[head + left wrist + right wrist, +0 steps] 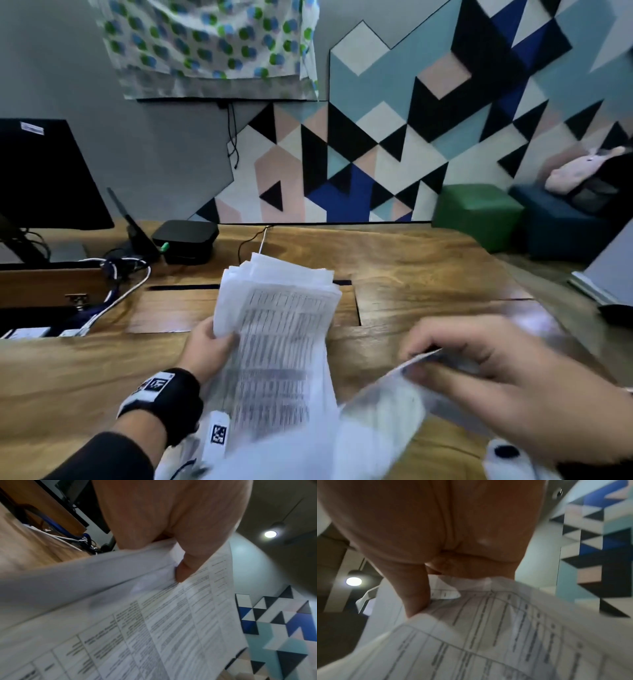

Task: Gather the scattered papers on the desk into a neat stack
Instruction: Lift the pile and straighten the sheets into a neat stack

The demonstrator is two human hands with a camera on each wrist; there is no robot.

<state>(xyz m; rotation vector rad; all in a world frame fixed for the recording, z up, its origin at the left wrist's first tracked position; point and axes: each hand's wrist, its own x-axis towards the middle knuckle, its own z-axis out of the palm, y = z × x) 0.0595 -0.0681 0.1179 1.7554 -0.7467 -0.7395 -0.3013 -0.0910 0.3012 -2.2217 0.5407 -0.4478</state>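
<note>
Mid-gather, I'd say — left hand (205, 346) grips the printed bundle (277, 342) raised above the surface (411, 260), right hand (486, 370) pinches a loose sheet (383, 404) near-right. Next: slide it onto the bundle, then square edges.

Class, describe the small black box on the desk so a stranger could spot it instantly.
Start at the wooden desk and go to its back edge, right of the dark monitor. The black box is flat with rounded corners, and a green plug marks its front.
</note>
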